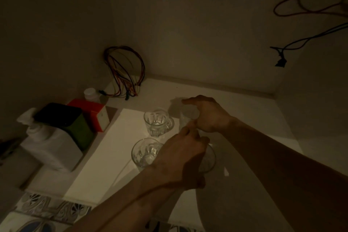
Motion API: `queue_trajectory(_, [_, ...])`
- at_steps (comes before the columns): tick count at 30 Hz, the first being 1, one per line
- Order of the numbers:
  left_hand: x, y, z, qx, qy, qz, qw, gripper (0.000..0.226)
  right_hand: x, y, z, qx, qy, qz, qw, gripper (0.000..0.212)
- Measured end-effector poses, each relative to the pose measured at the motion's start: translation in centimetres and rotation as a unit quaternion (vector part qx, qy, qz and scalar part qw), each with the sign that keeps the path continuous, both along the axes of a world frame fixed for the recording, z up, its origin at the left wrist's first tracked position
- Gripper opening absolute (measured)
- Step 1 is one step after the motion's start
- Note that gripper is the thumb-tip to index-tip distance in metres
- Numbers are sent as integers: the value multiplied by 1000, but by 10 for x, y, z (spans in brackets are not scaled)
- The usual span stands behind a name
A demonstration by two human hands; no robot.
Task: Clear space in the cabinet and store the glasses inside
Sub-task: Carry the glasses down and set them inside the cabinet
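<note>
Four glasses we count on the pale cabinet shelf, all upright, mouths up, long axes vertical. Largest item: white bottle at left, beside a green tin and a red box. Our right hand grasps the far glass from above; our left hand wraps the near glass, apparently gripping it. Two free glasses: front glass, rear glass. Coloured wires in the corner.
</note>
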State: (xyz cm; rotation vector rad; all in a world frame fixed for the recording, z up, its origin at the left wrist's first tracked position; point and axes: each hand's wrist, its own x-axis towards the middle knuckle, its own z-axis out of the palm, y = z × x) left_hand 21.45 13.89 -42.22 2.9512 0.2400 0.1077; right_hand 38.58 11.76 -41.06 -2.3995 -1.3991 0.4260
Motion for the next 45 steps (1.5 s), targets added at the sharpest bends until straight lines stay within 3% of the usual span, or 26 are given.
queue_trajectory(14, [2, 12, 7, 0, 23, -69, 997, 95, 1, -1, -9, 10, -35, 24, 999, 81])
queue_trajectory(23, [-1, 14, 8, -3, 18, -72, 997, 97, 4, -2, -18, 58, 9, 19, 998, 84])
queue_trajectory(28, [-3, 15, 2, 4, 8, -70, 998, 100, 3, -6, -12, 31, 5, 19, 999, 89])
queue_trajectory(31, [-8, 17, -3, 3, 3, -67, 998, 102, 6, -19, -5, 60, 7, -7, 998, 86])
queue_trajectory(35, [-25, 29, 0, -96, -55, 17, 994, 93, 4, -45, -3, 113, 37, -129, 984, 82])
queue_trajectory(38, [-33, 47, -2, -49, -69, 135, 987, 91, 0, -69, -11, 6, -19, -161, 987, 98])
queue_trajectory(41, [-30, 58, -4, -49, 18, 209, 977, 99, -10, -86, -23, -104, -34, -166, 980, 119])
queue_trajectory(45, [-23, 62, -6, -53, 113, 240, 963, 105, -32, -96, -30, -153, -13, -225, 962, 113])
